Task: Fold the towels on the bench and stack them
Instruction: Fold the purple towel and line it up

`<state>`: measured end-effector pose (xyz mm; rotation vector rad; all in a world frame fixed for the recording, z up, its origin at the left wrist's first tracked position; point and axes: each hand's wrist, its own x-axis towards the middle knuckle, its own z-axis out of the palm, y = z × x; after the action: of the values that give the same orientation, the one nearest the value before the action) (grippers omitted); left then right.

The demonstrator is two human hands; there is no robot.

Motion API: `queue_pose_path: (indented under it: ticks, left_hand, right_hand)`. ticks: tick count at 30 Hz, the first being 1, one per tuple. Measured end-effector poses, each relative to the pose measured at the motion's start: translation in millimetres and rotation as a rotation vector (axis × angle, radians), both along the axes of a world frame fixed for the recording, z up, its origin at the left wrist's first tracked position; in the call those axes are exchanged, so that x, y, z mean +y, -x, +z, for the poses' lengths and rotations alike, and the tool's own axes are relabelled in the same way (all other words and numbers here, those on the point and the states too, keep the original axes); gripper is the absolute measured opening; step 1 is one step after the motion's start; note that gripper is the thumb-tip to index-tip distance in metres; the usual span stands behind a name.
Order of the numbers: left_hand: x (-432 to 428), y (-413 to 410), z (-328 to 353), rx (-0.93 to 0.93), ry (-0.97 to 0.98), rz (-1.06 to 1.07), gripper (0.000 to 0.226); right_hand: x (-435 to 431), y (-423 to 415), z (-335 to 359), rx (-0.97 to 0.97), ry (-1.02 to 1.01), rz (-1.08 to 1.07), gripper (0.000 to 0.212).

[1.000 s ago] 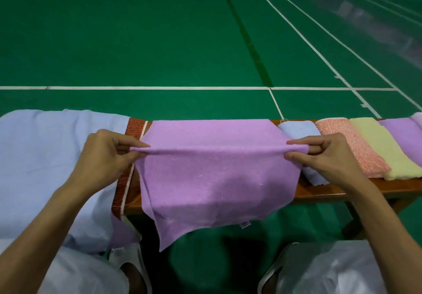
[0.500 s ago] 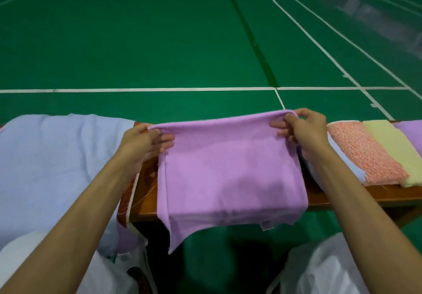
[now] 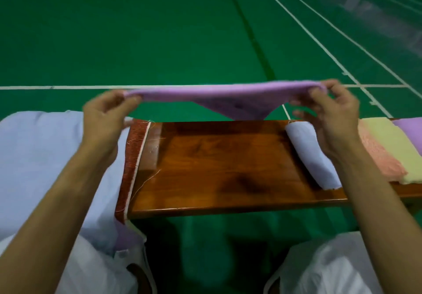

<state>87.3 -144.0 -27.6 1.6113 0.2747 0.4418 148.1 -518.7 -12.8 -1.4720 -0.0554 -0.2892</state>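
Note:
A purple towel (image 3: 228, 97) hangs in the air above the far edge of the wooden bench (image 3: 228, 170), stretched flat between both hands, its middle sagging to a point. My left hand (image 3: 105, 115) pinches its left end and my right hand (image 3: 328, 113) pinches its right end. Folded towels lie overlapping on the bench at the right: light blue (image 3: 310, 156), orange-pink (image 3: 379, 156), pale yellow (image 3: 392, 147) and purple (image 3: 411, 129).
A pile of unfolded cloth covers the bench's left part: a large light blue sheet (image 3: 45, 156) over a red-brown patterned piece (image 3: 132, 156). My knees in white fabric (image 3: 331, 266) sit below the bench's near edge. Green court floor with white lines lies beyond.
The purple towel has been lifted off the bench. Both hands rose and drew apart, pulling it out level, and the bare wood under it now shows.

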Motion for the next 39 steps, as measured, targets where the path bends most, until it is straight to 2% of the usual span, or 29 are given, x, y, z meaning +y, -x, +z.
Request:
queue_pose_path:
  ticks: [2,4,7,10,17,21,24,26,27,29,30,32,34,36,39]
  left_hand:
    - [-1,9,-27,0.185,-0.108,0.029,0.024]
    - [1,19,-45,0.289,-0.348,-0.020,0.013]
    - [6,30,-59,0.314,-0.731,-0.278,0.009]
    - [8,44,-57,0.391,-0.910,-0.354,0.022]
    - [14,55,-54,0.487,-0.998,-0.655,0.023]
    - [10,56,-48,0.638,-0.908,-1.002,0.017]
    - [8,57,-42,0.726,-0.837,-1.169,0.015]
    - [5,56,-37,0.694,-0.775,-1.167,0.027]
    - [2,53,-36,0.631,-0.731,-1.086,0.033]
    - [-10,45,-40,0.434,-0.675,-0.809,0.038]
    - [-18,38,-46,0.324,-0.684,-0.648,0.038]
    - [-36,25,-63,0.141,-0.781,-0.421,0.037]
    - [-53,14,-80,0.079,-0.909,-0.374,0.046]
    - [-70,7,-93,0.094,-1.003,-0.402,0.060]
    - [-91,0,-104,0.124,-1.138,-0.450,0.072]
  right_hand:
    - [-5,9,-22,0.199,0.254,0.007,0.016]
    - [-10,20,-43,0.357,0.534,0.119,0.018]
    - [-14,35,-54,0.423,0.886,0.308,0.020]
    - [-20,42,-46,0.467,1.025,0.401,0.019]
    - [-36,51,-28,0.699,1.247,0.671,0.022]
    - [-34,53,-19,0.814,1.315,0.819,0.014]
    - [-31,54,-14,0.849,1.365,0.873,0.011]
    - [-28,53,-13,0.768,1.283,0.838,0.017]
    - [-26,50,-16,0.698,1.190,0.765,0.021]
    - [-17,41,-30,0.542,0.966,0.513,0.029]
    - [-10,35,-40,0.433,0.932,0.378,0.031]
    - [12,24,-63,0.177,1.080,0.181,0.027]
    - [40,21,-81,0.040,1.195,0.087,0.014]
    - [68,24,-94,-0.033,1.234,0.093,0.029]
    - [97,29,-111,-0.156,1.284,0.249,0.057]
